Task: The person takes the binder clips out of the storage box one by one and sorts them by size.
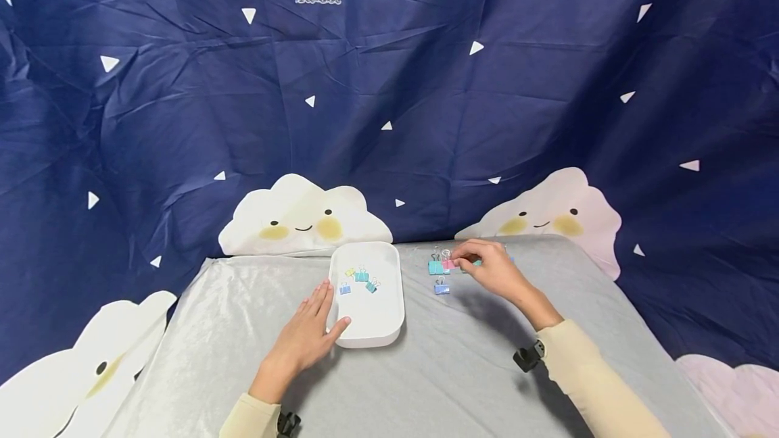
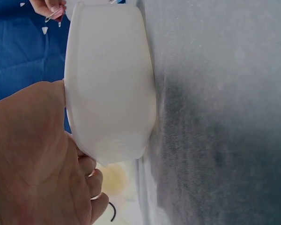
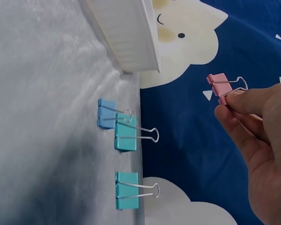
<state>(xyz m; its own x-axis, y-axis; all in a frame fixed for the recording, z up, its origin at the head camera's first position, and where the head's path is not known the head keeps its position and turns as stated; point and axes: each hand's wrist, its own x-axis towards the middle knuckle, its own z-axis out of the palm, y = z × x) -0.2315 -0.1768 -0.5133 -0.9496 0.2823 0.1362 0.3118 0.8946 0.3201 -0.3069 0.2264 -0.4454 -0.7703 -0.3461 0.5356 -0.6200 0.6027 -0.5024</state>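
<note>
We see a pink binder clip (image 3: 220,86) with a flat, squarish body, a thicker folded edge and silver wire handles that jut out from it. It is held in the air above the grey cloth (image 1: 438,370), right of the white tray (image 1: 368,320) in the head view. The right hand (image 1: 493,268) has it pinched, thumb and fingertips brought together on one edge of the body. The left hand (image 1: 307,331) lies against the tray's side, its thumb and fingers apart, the fingers stretched along the rim.

Only from the head view can we look down into the tray, where a yellow clip (image 1: 350,272), a pair of small teal clips (image 1: 362,276) and a pale blue clip (image 1: 345,289) lie on the bottom. The left wrist view gives us the tray's smooth outer wall instead, with the pink clip tiny near the top edge. The right wrist view shows us both handles of the pink clip, and two loose teal clips (image 3: 126,191) and a loose blue clip (image 3: 106,114) on the cloth; in the head view the right hand partly covers one of those teal ones. Whether the blue one touches its teal neighbour, we cannot tell
</note>
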